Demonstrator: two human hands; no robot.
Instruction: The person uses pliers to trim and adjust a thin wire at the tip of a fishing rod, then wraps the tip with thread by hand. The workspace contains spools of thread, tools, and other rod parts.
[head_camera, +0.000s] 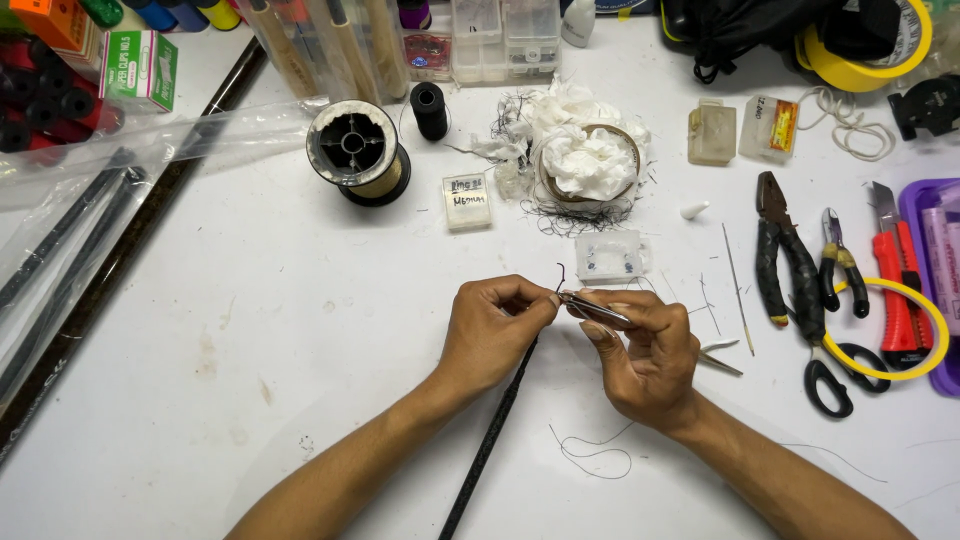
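On a white bench (300, 330), a thin black rod (495, 440) runs from six o'clock up to the left hand (492, 330), pinched shut on its tip. The right hand (645, 355) grips metal tweezers (595, 310) there. A green-and-white carton (140, 68) sits at ten o'clock; a small clear labelled box (466, 201) lies at twelve.

Left hand (492, 330) pinching, right hand (645, 355) curled (fingers meeting), forearms converging
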